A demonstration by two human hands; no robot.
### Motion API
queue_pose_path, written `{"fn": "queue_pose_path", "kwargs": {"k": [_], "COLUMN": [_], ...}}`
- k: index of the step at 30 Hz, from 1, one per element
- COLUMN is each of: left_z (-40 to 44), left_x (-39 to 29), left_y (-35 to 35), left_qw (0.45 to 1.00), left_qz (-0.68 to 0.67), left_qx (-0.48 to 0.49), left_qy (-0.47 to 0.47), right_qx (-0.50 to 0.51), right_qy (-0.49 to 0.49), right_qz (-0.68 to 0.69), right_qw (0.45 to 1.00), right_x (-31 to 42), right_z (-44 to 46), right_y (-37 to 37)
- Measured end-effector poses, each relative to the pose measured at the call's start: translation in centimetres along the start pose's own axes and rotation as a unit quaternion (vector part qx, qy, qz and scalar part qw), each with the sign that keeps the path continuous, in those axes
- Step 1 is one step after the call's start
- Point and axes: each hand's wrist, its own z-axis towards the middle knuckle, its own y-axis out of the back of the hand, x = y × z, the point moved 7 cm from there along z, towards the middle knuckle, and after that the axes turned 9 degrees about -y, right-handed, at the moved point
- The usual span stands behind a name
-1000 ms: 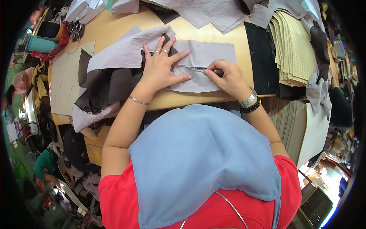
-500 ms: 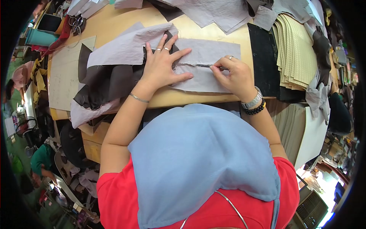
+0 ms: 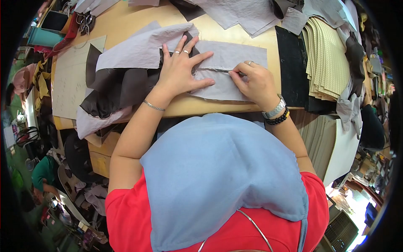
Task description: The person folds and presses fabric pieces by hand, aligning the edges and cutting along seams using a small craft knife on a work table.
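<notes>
My left hand [image 3: 181,69] lies spread with fingers apart, pressing on a grey fabric piece [image 3: 245,52] on the table. A lengthwise slit or seam runs along this piece, to the right of the hand. My right hand [image 3: 256,82] is closed in a pinch around a slim dark tool [image 3: 222,70], whose thin end points left along that line; its exact kind is hard to make out. Left of my left hand, dark brown cloth [image 3: 121,86] is bunched under a folded grey cloth panel [image 3: 130,52], and part of it hangs over the table's front edge.
A stack of cream textured sheets [image 3: 325,63] stands at the right beside a black strip [image 3: 291,67]. More grey fabric [image 3: 239,12] lies along the back. Scissors [image 3: 86,22] and a teal container [image 3: 45,38] are at the back left. Another person in a green top [image 3: 45,172] is at lower left.
My right hand has shifted slightly left with the slim dark tool, along the line in the grey fabric. My left hand stays spread on the cloth. The view has shifted slightly.
</notes>
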Motion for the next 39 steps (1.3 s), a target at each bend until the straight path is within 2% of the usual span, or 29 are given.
{"fn": "queue_pose_path", "kwargs": {"k": [9, 17, 18, 19, 21, 22, 25, 26, 28, 29, 31, 33, 39], "left_z": [0.0, 0.1, 0.1, 0.1, 0.1, 0.1, 0.1, 0.1, -0.2, -0.5, -1.2, -1.5, -1.5], "left_x": [0.1, 0.3, 0.2, 0.2, 0.3, 0.3, 0.3, 0.5, 1.0, 1.1, 1.2, 1.5, 1.5], "left_y": [-0.1, -0.3, -0.3, -0.2, -0.2, -0.3, -0.2, 0.1, 0.9, 1.3, 1.7, 1.2, 1.1], "left_qw": [1.0, 1.0, 1.0, 1.0, 1.0, 1.0, 0.999, 0.998, 0.994, 0.998, 1.0, 1.0, 0.999], "left_qz": [-0.006, -0.012, -0.013, -0.015, -0.021, -0.024, -0.043, -0.064, -0.106, -0.065, 0.016, 0.001, 0.001], "left_qx": [0.0, 0.012, 0.012, 0.013, 0.01, 0.009, 0.021, 0.017, 0.011, 0.015, 0.026, 0.016, 0.022], "left_qy": [0.0, 0.005, 0.005, 0.005, 0.007, 0.008, 0.017, 0.015, 0.01, 0.007, 0.001, 0.018, 0.024], "right_qx": [0.031, 0.142, 0.159, 0.182, 0.225, 0.204, 0.176, 0.141, 0.088, 0.06, 0.03, 0.027, 0.011], "right_qy": [-0.008, -0.048, -0.047, -0.075, -0.128, -0.089, -0.12, -0.114, -0.059, -0.032, -0.008, 0.0, 0.017], "right_qz": [0.031, 0.178, 0.204, 0.291, 0.456, 0.515, 0.439, 0.36, 0.236, 0.172, 0.102, 0.054, 0.028], "right_qw": [0.999, 0.973, 0.965, 0.936, 0.852, 0.828, 0.873, 0.915, 0.966, 0.983, 0.994, 0.998, 0.999], "right_x": [0.5, -1.3, -1.7, -2.4, -3.2, -2.8, -2.6, -1.9, -0.5, 0.1, 0.7, 1.2, 1.7], "right_z": [1.1, 2.4, 2.4, 2.1, 1.6, 1.8, 1.8, 1.8, 1.4, 1.3, 1.1, 1.1, 1.5], "right_y": [-1.2, -2.6, -2.8, -2.8, -2.8, -1.8, -0.3, 0.2, 1.0, 1.2, 1.1, 0.8, 0.6]}}
